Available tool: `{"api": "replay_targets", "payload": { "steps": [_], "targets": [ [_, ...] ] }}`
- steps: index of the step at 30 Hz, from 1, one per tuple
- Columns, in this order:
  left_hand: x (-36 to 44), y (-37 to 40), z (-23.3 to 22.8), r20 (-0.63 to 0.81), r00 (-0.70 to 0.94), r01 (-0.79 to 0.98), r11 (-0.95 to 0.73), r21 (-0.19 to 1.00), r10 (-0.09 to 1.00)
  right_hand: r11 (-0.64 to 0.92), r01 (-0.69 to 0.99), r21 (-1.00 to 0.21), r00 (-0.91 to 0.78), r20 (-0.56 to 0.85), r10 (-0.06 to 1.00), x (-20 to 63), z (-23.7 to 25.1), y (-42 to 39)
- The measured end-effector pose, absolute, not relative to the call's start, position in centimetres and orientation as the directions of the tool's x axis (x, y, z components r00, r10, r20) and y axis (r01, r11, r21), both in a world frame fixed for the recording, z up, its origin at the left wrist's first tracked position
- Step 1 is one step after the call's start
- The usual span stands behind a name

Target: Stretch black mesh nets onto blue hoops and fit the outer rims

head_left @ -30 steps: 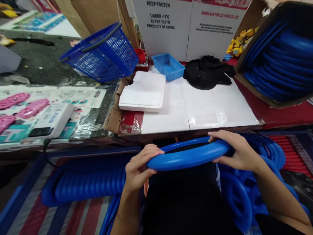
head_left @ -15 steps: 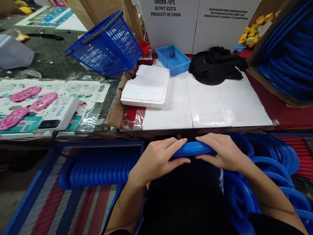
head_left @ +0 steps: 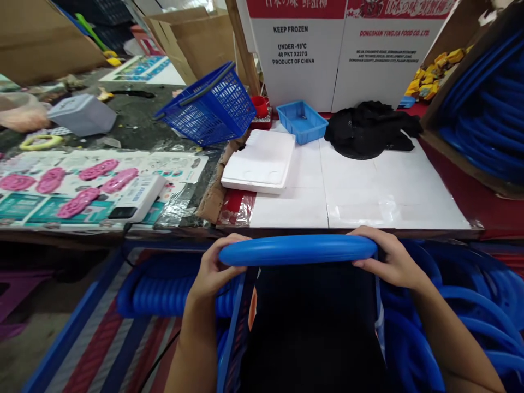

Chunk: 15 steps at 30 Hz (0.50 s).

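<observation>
Ring (head_left: 298, 250) sits edge-on just before the surface (head_left: 368, 202) front edge, left hand (head_left: 213, 270) on its left end, right hand (head_left: 391, 262) on its right end. Foam tray (head_left: 260, 162) on surface, left-centre; small bin (head_left: 302, 121) behind it, cloth heap (head_left: 368, 128) to the right. Basket (head_left: 210, 106) tilted, left of bin. Cartons (head_left: 339, 49) at the back. Ring stacks (head_left: 172, 289) below, left & right of lap.

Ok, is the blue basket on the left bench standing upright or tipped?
Tipped. The blue basket leans with its open mouth facing up and left, one bottom edge on the bench; its grey handle lies across the rim.
</observation>
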<state>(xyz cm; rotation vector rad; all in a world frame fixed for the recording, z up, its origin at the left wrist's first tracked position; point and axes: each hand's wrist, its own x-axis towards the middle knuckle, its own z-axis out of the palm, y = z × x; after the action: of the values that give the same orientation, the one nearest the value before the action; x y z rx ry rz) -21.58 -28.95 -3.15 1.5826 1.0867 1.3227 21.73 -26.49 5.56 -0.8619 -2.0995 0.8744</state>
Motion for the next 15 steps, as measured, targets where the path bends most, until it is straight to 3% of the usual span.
{"api": "replay_targets", "payload": {
  "steps": [6,10,15],
  "targets": [
    [-19.6,-30.3,0.7,0.313,0.29,0.36,-0.406,0.84,0.905,0.656,0.307,-0.69,-0.56,0.426,0.71,20.4,5.1,-26.2],
    [-19.1,-31.1,2.2,0.41,0.364,0.354,-0.532,0.769,0.836,0.677,0.334,-0.656,-0.559,0.44,0.703,20.3,4.9,-26.6],
    [-16.1,-31.1,5.4,0.439,0.561,0.462,-0.706,0.537,0.702,0.757,0.299,-0.581,-0.653,0.455,0.606,18.5,5.6,-27.9]
  ]
}}
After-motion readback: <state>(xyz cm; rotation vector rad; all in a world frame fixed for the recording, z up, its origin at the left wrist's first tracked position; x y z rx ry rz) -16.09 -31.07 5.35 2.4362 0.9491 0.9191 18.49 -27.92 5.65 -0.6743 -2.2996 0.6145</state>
